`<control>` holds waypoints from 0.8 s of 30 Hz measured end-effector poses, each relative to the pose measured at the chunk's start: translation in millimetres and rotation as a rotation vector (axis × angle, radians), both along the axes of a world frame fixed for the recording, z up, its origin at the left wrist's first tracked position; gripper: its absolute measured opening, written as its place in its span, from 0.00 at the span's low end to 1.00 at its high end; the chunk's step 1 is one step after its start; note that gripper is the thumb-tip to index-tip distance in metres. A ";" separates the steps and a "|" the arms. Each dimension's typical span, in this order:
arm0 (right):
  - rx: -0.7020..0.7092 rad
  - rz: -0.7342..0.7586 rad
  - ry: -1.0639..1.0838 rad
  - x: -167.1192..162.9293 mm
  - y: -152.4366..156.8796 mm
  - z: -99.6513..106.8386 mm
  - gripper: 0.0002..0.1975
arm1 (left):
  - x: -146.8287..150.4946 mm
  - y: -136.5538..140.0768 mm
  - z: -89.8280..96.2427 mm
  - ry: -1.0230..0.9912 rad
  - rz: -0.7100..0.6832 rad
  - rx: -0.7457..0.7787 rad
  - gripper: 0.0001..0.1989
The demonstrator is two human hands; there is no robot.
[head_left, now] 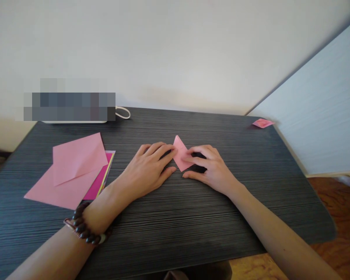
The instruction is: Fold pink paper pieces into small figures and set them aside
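Note:
A small pink folded paper [180, 154] lies on the dark table in front of me, with a pointed top and a corner toward the right. My left hand [150, 165] rests flat at its left edge, fingers stretched out and thumb apart, the fingertips touching the paper. From the right, my right hand [211, 167] has bent fingers on the paper's right part, with the thumb just below. Its fingertips partly cover that side, so the exact fold there is hidden. A dark bead bracelet [84, 227] circles my left wrist.
Two pink paper sheets [64, 190] overlap at the left, above a magenta packet [96, 188] with a yellow stripe. Behind them is a blurred-out object [72, 107] with a white cord loop [124, 112]. A folded pink paper piece [263, 123] sits at the far right corner, near a pale panel [317, 105].

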State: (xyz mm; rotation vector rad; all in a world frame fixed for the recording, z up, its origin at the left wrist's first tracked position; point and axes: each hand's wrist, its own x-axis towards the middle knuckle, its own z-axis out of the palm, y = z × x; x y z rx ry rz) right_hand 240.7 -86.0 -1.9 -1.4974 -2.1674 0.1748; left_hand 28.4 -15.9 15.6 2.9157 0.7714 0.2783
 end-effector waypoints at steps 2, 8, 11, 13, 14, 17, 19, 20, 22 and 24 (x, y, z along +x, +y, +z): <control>0.035 0.005 -0.002 0.0 0.9 -1.2 0.13 | -0.6 0.5 -0.4 0.002 -0.011 0.005 0.19; 0.138 0.058 -0.065 -6.0 -0.3 -2.4 0.07 | -1.3 3.2 -1.2 -0.009 -0.027 0.024 0.17; 0.148 0.050 -0.047 -7.4 0.2 -1.9 0.07 | -0.4 2.8 -1.3 -0.007 -0.030 0.023 0.16; 0.141 0.041 -0.021 -7.6 1.1 -1.6 0.07 | 0.3 2.0 -1.4 -0.002 -0.025 0.026 0.16; 0.135 0.041 -0.010 -7.7 1.5 -1.5 0.07 | 0.6 1.5 -1.4 -0.001 -0.020 0.029 0.17; 0.104 0.056 0.008 -8.7 2.3 -0.4 0.07 | 1.3 0.7 -1.3 -0.005 -0.015 0.034 0.17; 0.077 0.059 0.016 -9.5 2.5 0.9 0.07 | 1.4 0.7 -1.3 -0.008 -0.017 0.031 0.17; 0.064 0.057 0.022 -9.9 2.5 1.8 0.08 | 1.4 1.0 -1.4 -0.009 -0.018 0.028 0.17; 0.037 0.047 0.037 -10.1 2.4 3.4 0.08 | 1.1 2.1 -2.2 -0.019 -0.021 0.019 0.17; 0.007 0.029 0.046 -9.8 2.2 4.7 0.11 | 0.3 3.9 -3.8 -0.039 -0.050 0.002 0.17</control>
